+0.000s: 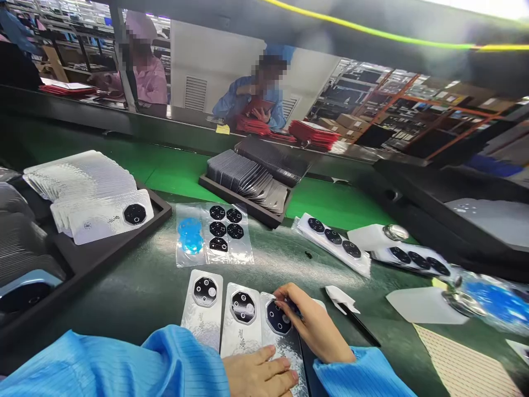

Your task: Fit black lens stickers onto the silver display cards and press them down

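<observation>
A row of pale, glossy phone back covers lies on the dark green bench, including a left cover (203, 320) and a middle cover (243, 339), each with a dark octagonal camera area. My left hand (260, 374) rests flat, fingers spread, across the lower part of the cover on the right (270, 333). At the top of that cover, the thumb and forefinger of my right hand (316, 325) are pinched beside its dark camera area (278, 318). Something small and dark blue shows under the forefinger, mostly hidden. Another pale cover is partly covered by my right hand.
Clear sheets of black camera stickers (226, 229) lie ahead. A black tray (161, 212) of stacked covers stands left, another tray (260, 215) farther back. Rightward are sticker strips (333, 242), a black-handled tool (359, 325) and dispenser bottles (425, 304). Co-workers sit beyond the partition.
</observation>
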Available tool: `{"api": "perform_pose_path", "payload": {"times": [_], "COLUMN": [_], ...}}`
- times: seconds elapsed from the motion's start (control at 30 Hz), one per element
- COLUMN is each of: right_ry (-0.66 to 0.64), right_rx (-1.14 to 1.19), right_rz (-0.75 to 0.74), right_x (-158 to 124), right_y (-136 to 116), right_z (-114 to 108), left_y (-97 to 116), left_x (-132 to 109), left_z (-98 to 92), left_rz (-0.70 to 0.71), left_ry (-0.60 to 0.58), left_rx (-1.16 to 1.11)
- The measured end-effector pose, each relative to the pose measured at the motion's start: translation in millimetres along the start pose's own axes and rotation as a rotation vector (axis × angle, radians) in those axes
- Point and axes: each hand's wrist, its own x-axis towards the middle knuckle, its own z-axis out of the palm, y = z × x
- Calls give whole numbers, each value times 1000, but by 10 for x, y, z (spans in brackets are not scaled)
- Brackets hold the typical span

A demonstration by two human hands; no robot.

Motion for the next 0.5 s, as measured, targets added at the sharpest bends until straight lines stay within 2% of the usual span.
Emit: {"api": "perform_pose_path", "payload": {"times": [0.1, 0.3, 0.5], "right_ry": [-36, -74, -49], "right_rx": [-39, -113, -247], "right_rz": [-7, -103, -208], "right_x": [6, 39, 16], "right_y": [21, 44, 25], "right_z": [-7, -8, 20], "left_y": [37, 66, 55], "left_x": [2, 5, 11], "left_z": [29, 45, 21], "left_rz": [-32, -51, -48], "left_ry": [39, 44, -43], "left_rx": [-20, -42, -72]}}
